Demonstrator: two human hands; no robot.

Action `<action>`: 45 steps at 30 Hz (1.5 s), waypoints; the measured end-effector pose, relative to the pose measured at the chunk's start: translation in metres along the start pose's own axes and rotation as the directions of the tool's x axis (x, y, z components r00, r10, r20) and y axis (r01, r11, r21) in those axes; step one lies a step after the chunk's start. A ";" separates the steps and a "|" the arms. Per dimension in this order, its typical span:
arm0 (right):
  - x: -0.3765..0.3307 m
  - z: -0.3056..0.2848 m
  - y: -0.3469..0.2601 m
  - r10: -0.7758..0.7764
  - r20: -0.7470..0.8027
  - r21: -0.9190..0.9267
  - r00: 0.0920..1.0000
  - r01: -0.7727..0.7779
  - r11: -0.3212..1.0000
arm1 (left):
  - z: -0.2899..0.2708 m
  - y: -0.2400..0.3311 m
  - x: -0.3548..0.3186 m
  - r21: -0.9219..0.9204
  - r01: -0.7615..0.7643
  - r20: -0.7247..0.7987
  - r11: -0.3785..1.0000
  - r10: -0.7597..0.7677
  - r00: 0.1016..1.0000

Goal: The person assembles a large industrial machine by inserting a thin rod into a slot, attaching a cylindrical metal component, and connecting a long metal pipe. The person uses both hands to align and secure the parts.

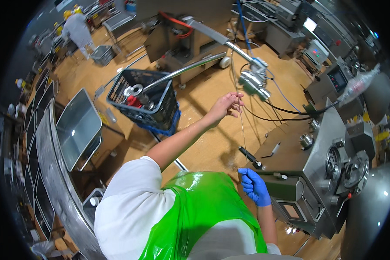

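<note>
Right gloved hand pinches the thin wire, left hand loosely spread near it; steady, even tension should keep it straight.

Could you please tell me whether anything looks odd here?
Yes, the hands look mismatched: the right hand wears a smooth blue glove, while the left hand, at the thin grey wire, is bare.

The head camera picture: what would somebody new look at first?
Probably the shiny green apron, low in the middle. Next, a thin line running down past the bare left hand to the blue-gloved right hand. Then the black crate at upper left, with something red inside.
</note>
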State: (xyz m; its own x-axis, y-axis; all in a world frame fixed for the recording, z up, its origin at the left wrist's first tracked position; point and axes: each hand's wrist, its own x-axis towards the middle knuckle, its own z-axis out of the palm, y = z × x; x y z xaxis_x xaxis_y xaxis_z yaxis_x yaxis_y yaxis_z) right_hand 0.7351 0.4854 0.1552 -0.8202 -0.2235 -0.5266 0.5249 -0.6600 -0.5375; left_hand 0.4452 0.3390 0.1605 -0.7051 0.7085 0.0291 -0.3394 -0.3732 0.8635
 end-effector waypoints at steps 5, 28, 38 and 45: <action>0.067 0.054 0.017 -0.027 -0.058 -0.136 0.998 0.019 0.990 | -0.095 0.036 -0.053 0.052 -0.033 -0.326 0.998 0.048 0.944; 0.413 0.169 -0.084 -0.168 0.216 -0.485 0.962 0.255 0.837 | -0.380 0.041 -0.177 0.180 0.497 -0.770 0.849 -0.193 0.608; 0.691 0.171 -0.081 -0.353 0.155 -0.815 0.923 0.321 0.482 | -0.458 0.019 -0.236 -0.114 0.403 -0.950 0.908 -0.219 0.224; 0.796 0.254 -0.077 -0.136 -0.182 -0.513 0.974 0.024 0.858 | -0.564 -0.026 -0.241 -0.068 0.244 -0.998 0.968 -0.061 -0.035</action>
State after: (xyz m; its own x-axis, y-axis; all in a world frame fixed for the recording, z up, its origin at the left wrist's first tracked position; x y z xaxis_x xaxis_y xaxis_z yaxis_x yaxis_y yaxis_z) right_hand -0.0163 0.1763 -0.0551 -0.8288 0.0023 -0.5595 0.5474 -0.2036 -0.8117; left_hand 0.2727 -0.1599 -0.1535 -0.5754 -0.5999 -0.5559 -0.5423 -0.2290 0.8084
